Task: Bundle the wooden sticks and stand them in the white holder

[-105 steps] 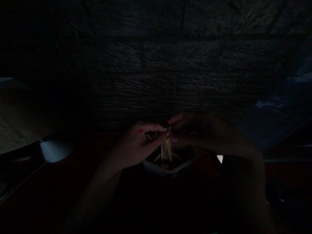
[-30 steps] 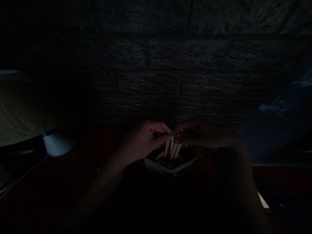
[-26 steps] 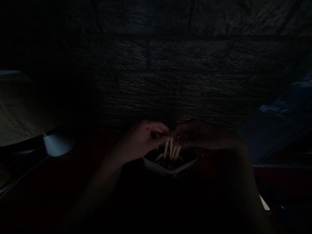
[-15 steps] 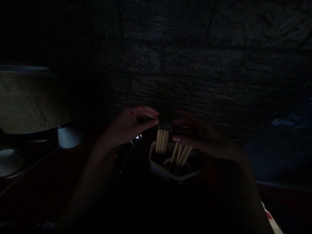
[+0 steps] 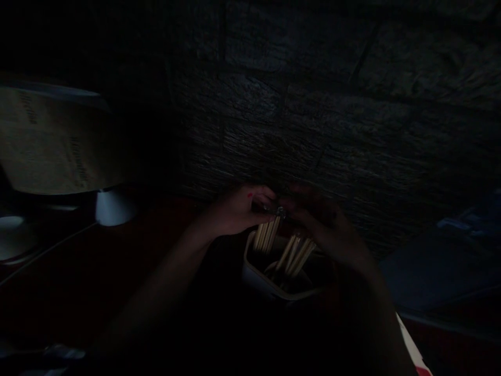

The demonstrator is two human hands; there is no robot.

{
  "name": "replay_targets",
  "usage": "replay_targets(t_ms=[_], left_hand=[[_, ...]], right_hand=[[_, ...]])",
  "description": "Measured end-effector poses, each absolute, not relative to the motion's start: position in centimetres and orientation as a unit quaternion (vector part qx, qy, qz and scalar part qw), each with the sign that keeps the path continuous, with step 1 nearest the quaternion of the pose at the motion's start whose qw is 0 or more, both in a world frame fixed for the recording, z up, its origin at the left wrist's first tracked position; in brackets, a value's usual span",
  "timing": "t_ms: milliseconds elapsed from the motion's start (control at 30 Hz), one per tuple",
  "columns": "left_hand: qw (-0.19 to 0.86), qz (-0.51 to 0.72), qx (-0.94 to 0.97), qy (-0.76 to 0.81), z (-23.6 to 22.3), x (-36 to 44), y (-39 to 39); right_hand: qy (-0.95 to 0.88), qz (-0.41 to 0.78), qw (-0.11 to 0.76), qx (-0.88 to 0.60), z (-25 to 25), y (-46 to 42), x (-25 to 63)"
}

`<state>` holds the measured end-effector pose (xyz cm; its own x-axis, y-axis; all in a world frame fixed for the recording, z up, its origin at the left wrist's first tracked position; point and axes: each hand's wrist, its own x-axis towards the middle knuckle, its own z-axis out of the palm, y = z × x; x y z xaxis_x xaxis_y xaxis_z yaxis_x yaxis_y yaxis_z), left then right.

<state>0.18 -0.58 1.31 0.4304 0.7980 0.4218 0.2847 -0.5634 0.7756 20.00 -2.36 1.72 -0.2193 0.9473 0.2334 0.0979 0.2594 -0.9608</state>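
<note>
A bundle of thin wooden sticks, apparently chopsticks (image 5: pixel 264 239), stands upright in a pale, angular container (image 5: pixel 256 282). A shiny bit, perhaps clear wrapping (image 5: pixel 281 211), glints on its top end. My left hand (image 5: pixel 245 209) is closed at that top, thumb in front and fingers behind. From the other side my right hand (image 5: pixel 331 224) reaches in, its thumb and fingertips drawn together at the shiny bit; its other fingers are lost in the dark. Below the right hand, loose sticks (image 5: pixel 293 256) lean in a round cup (image 5: pixel 270 269) inside the container.
A lamp with a printed shade (image 5: pixel 55 141) and white base (image 5: pixel 113 208) stands at left, near a white cup (image 5: pixel 15 237). Behind is a rough brick wall (image 5: pixel 250 99). A bluish object (image 5: pixel 426 266) lies at right. Most of the scene is very dark.
My left hand has moved right and closed at the bundle's top. My right fingertips have come together there too. The view has shifted slightly, and the bundle leans a little more.
</note>
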Motion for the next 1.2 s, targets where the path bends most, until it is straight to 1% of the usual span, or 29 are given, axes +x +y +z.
replay_targets(t_ms=[167, 367, 733, 933, 1200], left_hand=[[0.307, 0.408, 0.786, 0.349, 0.78, 0.68, -0.34], [0.309, 0.402, 0.777, 0.372, 0.55, 0.75, -0.08], [0.3, 0.397, 0.771, 0.397, 0.76, 0.84, -0.07], [0.288, 0.394, 0.778, 0.395, 0.98, 0.84, -0.16], [0.293, 0.389, 0.778, 0.397, 1.09, 0.87, -0.34]], right_hand=[[-0.641, 0.458, 0.466, -0.403, 1.34, -2.18, 20.44], [-0.67, 0.43, 0.453, -0.401, 1.42, -2.29, 20.81], [-0.658, 0.444, 0.453, -0.406, 1.42, -2.3, 20.79], [-0.681, 0.424, 0.425, -0.42, 1.47, -2.01, 20.57], [-0.73, 0.416, 0.392, -0.376, 1.14, -1.33, 21.07]])
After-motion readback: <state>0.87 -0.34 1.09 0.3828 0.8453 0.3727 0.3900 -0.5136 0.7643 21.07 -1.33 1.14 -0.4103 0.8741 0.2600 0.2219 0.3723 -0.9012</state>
